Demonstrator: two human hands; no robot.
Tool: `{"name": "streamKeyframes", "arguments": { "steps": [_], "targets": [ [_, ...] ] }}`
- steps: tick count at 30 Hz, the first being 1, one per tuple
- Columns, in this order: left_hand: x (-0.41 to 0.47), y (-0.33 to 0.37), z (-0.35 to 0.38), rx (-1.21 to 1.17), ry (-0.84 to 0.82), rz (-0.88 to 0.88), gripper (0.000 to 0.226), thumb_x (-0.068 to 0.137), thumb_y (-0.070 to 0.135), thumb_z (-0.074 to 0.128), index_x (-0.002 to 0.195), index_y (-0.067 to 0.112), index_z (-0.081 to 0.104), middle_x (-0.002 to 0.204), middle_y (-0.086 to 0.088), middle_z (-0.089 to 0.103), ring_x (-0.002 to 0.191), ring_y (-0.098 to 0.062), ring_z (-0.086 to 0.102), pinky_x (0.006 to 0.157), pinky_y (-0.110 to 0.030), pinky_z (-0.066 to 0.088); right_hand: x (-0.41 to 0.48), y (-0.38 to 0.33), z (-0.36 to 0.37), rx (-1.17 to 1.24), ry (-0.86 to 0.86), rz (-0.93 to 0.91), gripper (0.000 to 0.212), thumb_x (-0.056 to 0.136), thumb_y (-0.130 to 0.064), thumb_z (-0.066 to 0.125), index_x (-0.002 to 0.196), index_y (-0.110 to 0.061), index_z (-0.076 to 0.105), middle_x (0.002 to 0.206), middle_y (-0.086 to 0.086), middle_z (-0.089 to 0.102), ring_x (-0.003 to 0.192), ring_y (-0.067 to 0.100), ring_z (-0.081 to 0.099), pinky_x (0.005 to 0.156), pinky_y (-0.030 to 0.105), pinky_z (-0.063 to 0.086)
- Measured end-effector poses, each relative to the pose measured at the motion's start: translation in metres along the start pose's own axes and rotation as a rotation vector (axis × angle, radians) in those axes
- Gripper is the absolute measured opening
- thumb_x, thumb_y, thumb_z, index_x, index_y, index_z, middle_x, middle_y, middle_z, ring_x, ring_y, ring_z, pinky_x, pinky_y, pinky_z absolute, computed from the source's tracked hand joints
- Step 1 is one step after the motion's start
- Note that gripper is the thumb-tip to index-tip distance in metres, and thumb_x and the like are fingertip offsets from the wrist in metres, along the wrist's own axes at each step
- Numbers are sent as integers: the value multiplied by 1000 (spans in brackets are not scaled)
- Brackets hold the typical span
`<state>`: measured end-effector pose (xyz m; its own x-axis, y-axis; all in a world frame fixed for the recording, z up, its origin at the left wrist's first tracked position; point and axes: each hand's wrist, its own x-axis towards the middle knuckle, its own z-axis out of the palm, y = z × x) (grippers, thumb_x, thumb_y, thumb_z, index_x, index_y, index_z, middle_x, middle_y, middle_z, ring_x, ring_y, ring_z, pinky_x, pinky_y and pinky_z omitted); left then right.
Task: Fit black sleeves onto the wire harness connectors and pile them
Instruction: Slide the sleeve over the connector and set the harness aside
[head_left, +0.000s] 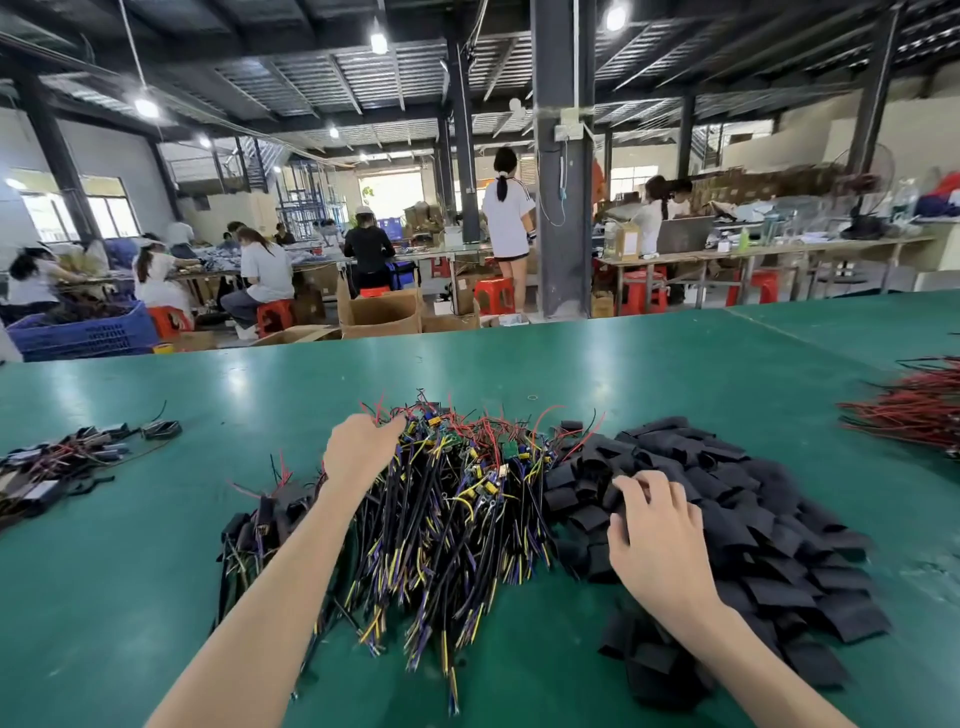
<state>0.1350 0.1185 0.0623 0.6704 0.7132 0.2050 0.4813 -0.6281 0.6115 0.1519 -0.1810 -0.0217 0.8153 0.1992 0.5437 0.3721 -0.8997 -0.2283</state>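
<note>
A heap of wire harnesses (457, 499) with black, yellow, blue and red leads and small connectors lies in the middle of the green table (156, 571). My left hand (358, 447) reaches into its far left top, fingers curled among the connectors. To the right spreads a big heap of flat black sleeves (753, 519). My right hand (657, 530) rests on that heap's left side with fingers bent down onto the sleeves. A small pile of sleeved harnesses (260, 519) lies under my left forearm.
Another bundle of sleeved harnesses (62, 462) lies at the table's left edge. A bundle of red wires (914, 410) lies at the far right. Beyond the table stand cardboard boxes (382, 312), a blue crate (83, 332), red stools and several people at benches.
</note>
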Motion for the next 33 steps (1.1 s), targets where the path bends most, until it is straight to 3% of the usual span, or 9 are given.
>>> {"name": "streamKeyframes", "arguments": {
  "steps": [2,8,11,15,17,21,25,29,33],
  "targets": [
    [1,5,-1,-24,45,-28,31,85,28,61,67,4,54,67,-10,56,67,-25,57,65,-31,48,3,3,1,-13,-37,50,35,79,-17,65,113,-10,61,114,11,55,103,33,51,84,44,42],
    [-3,34,-18,130,236,210,16,87,10,54,89,-6,58,94,-27,62,90,-44,59,75,-42,47,4,3,2,2,-2,40,34,67,-11,75,99,-5,66,97,14,59,87,36,56,71,45,47],
    [-1,51,-41,-209,111,156,12,80,6,59,72,-2,55,75,-21,57,70,-31,55,63,-34,41,6,6,3,23,-6,-8,28,72,-14,70,99,-11,65,96,8,59,90,32,54,75,43,44],
    [-11,68,-84,-737,-169,75,17,78,5,69,64,8,59,59,-3,56,47,-9,47,43,-16,36,6,8,13,78,-217,-318,31,93,-33,44,123,-30,51,116,-11,52,114,15,41,94,29,29],
    [-21,71,-99,-644,-134,236,14,78,10,67,66,11,60,56,5,52,48,-6,41,46,-16,32,2,2,20,77,-294,-428,38,96,-41,39,132,-30,45,126,-13,50,122,14,37,99,28,23],
    [-35,70,-112,-425,48,488,15,91,19,53,96,13,65,83,-2,57,72,-16,44,64,-29,31,-1,0,34,-11,-354,-478,49,100,-44,27,144,-23,31,135,-10,44,127,14,31,104,30,19],
    [-46,57,-106,89,304,707,32,96,13,44,127,12,52,110,-13,56,94,-33,55,82,-41,43,0,4,38,-66,-359,-491,49,100,-41,30,144,-20,31,131,-4,44,123,18,32,103,31,23],
    [-66,19,-56,301,127,778,51,76,-14,45,119,13,51,115,-5,55,97,-26,54,92,-37,41,1,2,37,-23,-310,-463,42,98,-39,37,137,-22,38,128,-3,44,121,20,34,100,31,25],
    [-91,-25,3,315,-84,678,37,75,-8,44,93,23,37,99,6,52,88,-13,47,80,-25,34,3,1,33,96,-257,-407,37,99,-36,37,133,-23,39,126,-6,43,118,16,36,96,26,28]
  ]
}}
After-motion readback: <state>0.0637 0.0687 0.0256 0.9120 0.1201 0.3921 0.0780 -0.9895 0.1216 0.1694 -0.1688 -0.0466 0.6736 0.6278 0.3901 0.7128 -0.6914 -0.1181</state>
